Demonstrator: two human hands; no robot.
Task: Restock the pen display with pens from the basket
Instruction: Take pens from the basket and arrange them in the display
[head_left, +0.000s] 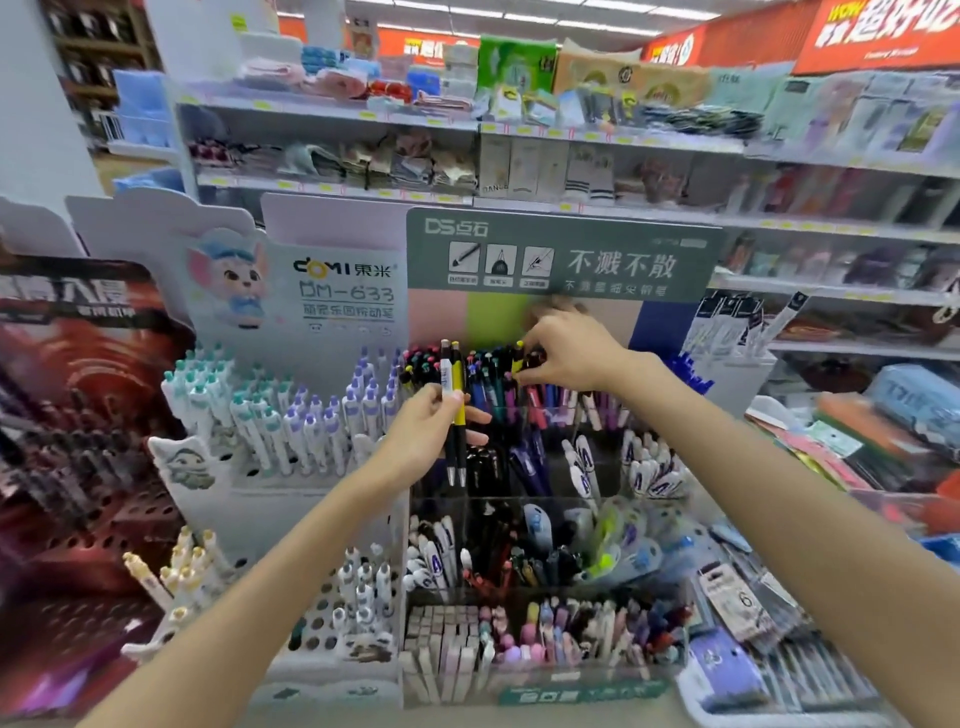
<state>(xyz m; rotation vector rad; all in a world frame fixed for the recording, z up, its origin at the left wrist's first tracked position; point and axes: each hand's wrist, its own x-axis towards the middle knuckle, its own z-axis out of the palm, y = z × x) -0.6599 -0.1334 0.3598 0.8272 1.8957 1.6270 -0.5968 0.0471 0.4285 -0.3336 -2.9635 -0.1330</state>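
Note:
My left hand (426, 431) grips two upright pens (453, 410), one yellow-bodied and one white-labelled, tips down, in front of the pen display (561, 260). My right hand (563, 351) reaches into the display's top row and pinches a yellow-and-black pen (519, 358) among the standing pens there. The display's clear tiers hold several groups of pens, dark, blue, purple and white. No basket is in view.
To the left a white stand (291, 415) carries teal and purple-capped pens in holes. A dark red perforated stand (78, 467) is further left. Packaged stationery (737, 608) lies at lower right. Store shelves (467, 124) of goods run behind.

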